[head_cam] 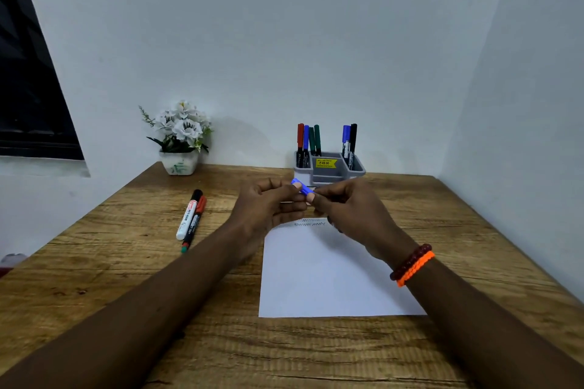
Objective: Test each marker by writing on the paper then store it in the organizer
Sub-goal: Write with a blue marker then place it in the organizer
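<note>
Flower pot (179,163): stands at the table's (94,278) far left edge, against the wall.

Two markers (190,218): lie side by side on the table, left of the hands, touching. One has a white barrel and black cap; the other is dark with a red cap.

Left hand (268,205): fingers curled, thumb and fingertips pinching the blue cap (302,187) above the paper's far edge.

Paper (325,275): lies flat at table centre. Zigzag test lines mark its far end.

Right hand (350,211): fingers curled around the marker's body, which is almost entirely hidden. Two bracelets (412,264) sit on the wrist.

Organizer (328,169): stands beyond the hands, near the wall. Four markers stand in its left compartment, two in its right.
</note>
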